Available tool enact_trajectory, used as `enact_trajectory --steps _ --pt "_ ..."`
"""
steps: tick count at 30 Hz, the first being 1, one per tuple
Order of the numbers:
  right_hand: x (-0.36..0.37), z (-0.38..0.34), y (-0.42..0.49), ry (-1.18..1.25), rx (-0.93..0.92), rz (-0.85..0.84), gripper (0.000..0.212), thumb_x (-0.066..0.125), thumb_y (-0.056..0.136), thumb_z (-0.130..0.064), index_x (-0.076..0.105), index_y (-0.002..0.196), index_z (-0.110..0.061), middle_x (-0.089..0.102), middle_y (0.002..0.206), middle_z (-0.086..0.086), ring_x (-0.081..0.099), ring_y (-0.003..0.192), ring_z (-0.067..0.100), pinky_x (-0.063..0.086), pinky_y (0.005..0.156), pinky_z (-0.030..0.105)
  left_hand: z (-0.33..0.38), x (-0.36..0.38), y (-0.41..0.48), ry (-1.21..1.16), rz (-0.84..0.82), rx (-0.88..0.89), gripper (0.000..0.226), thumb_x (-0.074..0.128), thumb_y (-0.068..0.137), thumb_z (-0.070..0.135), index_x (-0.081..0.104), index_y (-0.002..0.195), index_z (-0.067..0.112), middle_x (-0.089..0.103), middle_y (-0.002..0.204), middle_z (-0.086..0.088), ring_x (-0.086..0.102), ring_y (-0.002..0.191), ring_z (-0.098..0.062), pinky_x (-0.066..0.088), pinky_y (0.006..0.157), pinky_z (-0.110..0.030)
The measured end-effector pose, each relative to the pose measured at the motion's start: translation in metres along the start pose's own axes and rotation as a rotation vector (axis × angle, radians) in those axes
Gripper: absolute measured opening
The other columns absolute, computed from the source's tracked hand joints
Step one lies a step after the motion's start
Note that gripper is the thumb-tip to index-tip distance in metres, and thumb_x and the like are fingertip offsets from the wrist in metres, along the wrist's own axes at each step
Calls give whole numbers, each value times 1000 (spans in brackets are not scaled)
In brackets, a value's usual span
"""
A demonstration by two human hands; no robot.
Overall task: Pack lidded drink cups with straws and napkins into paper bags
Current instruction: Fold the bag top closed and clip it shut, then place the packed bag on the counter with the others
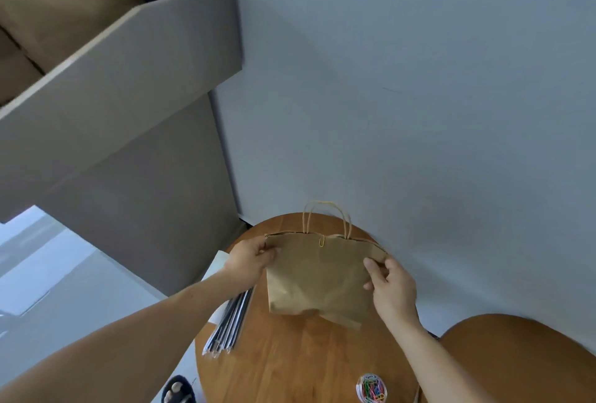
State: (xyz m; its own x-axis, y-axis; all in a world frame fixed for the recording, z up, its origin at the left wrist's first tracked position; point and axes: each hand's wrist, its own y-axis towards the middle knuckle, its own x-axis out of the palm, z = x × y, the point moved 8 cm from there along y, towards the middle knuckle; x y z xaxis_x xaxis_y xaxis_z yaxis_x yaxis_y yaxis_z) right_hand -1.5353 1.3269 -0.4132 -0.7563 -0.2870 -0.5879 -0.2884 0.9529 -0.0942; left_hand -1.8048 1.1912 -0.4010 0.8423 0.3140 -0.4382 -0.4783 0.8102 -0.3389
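Both hands hold the bag [317, 277] upright over the round tabletop [290, 364], close to the wall. The left hand [250, 257] has its grip pinching the top left corner, and the right hand [392, 289] pinches the top right one. A yellow clip [321, 240] sits on the rim below the handles [346, 225]. Straws [232, 322] lie bundled at the table's left edge (a tub [371, 388] of coloured clips stands nearer).
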Motion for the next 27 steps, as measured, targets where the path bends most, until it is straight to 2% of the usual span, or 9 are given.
enact_trajectory --steps 3,5,7,9,11,15,17,20,27 --pt "-8 -44 2 89 -64 83 12 56 96 -40 60 85 -35 65 60 -12 62 58 -1 40 54 13 23 -28 -13 -149 55 38 14 59 97 16 71 99 23 72 76 9 65 66 -5 53 63 -21" --pt "-14 -75 3 141 -106 161 13 58 96 -36 60 85 -29 61 55 -5 60 58 1 40 55 9 35 -49 -20 -227 105 43 11 60 97 20 71 99 18 74 84 1 70 74 -17 59 68 -31" --pt "-17 -108 1 170 -136 219 14 59 96 -35 61 89 -23 61 62 -5 60 63 5 39 56 11 45 -73 -27 -283 166 70 9 63 95 24 71 95 21 73 81 3 68 72 -15 55 63 -27" --pt "-19 -141 -1 197 -162 263 16 58 97 -36 61 96 -20 63 72 0 60 70 14 41 63 22 59 -98 -36 -291 218 128 8 64 94 27 71 90 25 72 77 6 65 68 -6 50 63 -21" --pt "-22 -178 -6 222 -197 307 19 58 97 -34 62 100 -16 64 76 1 60 73 17 41 69 30 74 -126 -48 -281 265 195 10 65 94 29 72 88 25 73 81 2 65 70 -6 51 65 -21" --pt "-33 -259 -23 269 -302 411 12 61 96 -29 63 98 -17 61 78 -10 58 75 15 40 73 29 109 -191 -79 -304 348 324 10 65 94 28 72 88 25 74 84 3 69 79 -13 54 69 -20" --pt "-39 -304 -33 289 -363 447 11 61 96 -29 64 98 -18 61 80 -10 59 79 19 42 76 31 130 -225 -97 -297 391 394 12 64 94 29 71 87 23 73 81 2 67 75 -13 52 65 -20" --pt "-45 -370 -49 336 -427 470 5 62 95 -29 63 97 -24 61 84 -17 60 87 17 46 82 33 159 -280 -127 -275 475 504 12 63 94 29 70 85 24 72 76 5 63 65 -4 47 57 -14" --pt "-28 -505 -85 406 -541 426 5 62 93 -29 64 95 -25 62 87 -18 61 87 14 47 82 31 190 -399 -188 -261 652 640 16 62 94 32 68 85 20 70 78 -1 65 73 -18 51 68 -33"
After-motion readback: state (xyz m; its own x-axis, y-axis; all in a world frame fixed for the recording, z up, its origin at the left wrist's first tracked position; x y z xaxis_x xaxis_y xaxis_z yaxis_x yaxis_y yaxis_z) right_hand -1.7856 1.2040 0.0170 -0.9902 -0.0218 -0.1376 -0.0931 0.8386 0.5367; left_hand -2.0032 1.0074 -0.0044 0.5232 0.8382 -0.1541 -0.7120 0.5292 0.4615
